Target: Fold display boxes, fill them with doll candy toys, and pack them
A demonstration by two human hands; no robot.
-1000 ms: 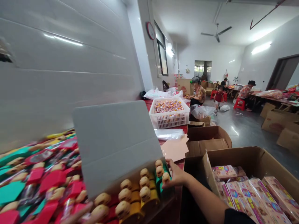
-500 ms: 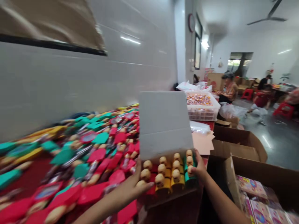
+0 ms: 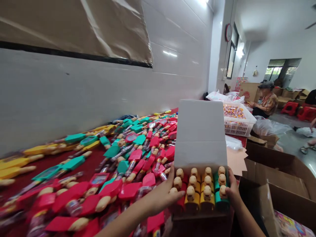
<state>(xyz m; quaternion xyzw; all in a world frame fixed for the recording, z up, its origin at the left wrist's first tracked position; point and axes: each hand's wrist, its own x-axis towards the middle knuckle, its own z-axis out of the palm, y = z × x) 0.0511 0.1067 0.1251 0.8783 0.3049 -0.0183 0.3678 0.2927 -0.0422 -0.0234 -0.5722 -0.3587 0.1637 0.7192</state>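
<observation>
An open cardboard display box point(image 3: 201, 131) with a raised plain grey lid is held between my two hands. Inside stand rows of small toys point(image 3: 207, 194) with tan round heads and red, yellow or green bodies. My left hand point(image 3: 164, 196) wraps round the box's left side, its thumb over the red row. At the right side, my right hand point(image 3: 233, 189) grips the wall, with the thumb beside a green toy. Left of the box, a heap of red, green and yellow paddle-shaped toys point(image 3: 133, 154) with tan ends and clear tubes covers much of the red table.
A white plastic basket point(image 3: 238, 126) full of small wrapped pieces stands behind the box. Peach card sheets point(image 3: 237, 161) lie beside it. Open cartons point(image 3: 278, 171) are at the right, one holding printed packs point(image 3: 293, 225). A person point(image 3: 266, 100) sits farther back.
The view has swung left, so the box, hands and room appear farther right. Both hands keep their hold on the box; its lid stays raised.
</observation>
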